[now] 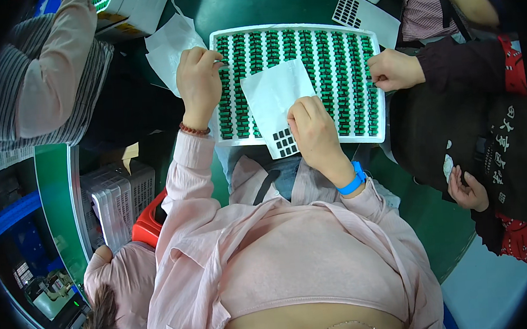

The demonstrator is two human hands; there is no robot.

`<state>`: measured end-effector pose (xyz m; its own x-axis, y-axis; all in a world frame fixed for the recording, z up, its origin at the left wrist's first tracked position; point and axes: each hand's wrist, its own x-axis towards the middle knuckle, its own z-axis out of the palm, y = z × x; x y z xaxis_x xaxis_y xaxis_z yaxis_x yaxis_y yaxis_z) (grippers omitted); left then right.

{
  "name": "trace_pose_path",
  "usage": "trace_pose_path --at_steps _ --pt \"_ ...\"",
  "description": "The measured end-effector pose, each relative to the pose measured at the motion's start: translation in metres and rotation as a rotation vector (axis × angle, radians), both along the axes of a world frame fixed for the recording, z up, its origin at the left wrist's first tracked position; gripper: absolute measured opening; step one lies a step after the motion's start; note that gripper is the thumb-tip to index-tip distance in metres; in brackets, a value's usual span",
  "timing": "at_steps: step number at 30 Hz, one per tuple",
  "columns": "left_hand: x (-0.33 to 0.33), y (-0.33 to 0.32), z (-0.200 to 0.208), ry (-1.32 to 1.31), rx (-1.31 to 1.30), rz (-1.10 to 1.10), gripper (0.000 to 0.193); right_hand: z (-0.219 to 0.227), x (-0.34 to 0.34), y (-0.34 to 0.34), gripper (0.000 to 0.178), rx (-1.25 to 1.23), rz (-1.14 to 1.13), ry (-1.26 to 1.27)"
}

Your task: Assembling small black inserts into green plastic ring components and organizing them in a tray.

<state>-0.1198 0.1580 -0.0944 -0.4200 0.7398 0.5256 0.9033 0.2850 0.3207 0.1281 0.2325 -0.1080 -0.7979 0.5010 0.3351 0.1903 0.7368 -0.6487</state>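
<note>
A white foam tray (293,25) stands before me, filled with columns of small green parts (255,46). Over its middle lies a tilted white backing sheet (275,89), with several small black stickers (285,142) left at its near end. My right hand (317,133) pinches the sheet's right edge beside those stickers. Closed at the fingertips, my left hand (200,83) is over the tray's far left corner, at the first column of green parts. Whatever sits between its fingertips is too small to make out.
From the right, a co-worker's hand (395,70) reaches onto the tray's last column. That person's other hand (468,190) is lower, by a white scrap. Another sticker sheet (366,16) lies at the far right, crumpled white paper (173,45) at the far left. Plastic crates (116,199) stand left.
</note>
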Motion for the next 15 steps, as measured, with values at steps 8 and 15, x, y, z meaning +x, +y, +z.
trace_pose_path --at_steps 8,15 --pt "-0.002 0.018 0.007 0.171 -0.08 -0.075 0.009 0.014 0.008 0.006 0.011 -0.114 -0.068 -0.009" --pt "0.004 -0.001 0.004 0.081 -0.095 0.038 0.012 -0.01 0.005 0.003 0.01 -0.245 -0.018 0.086"
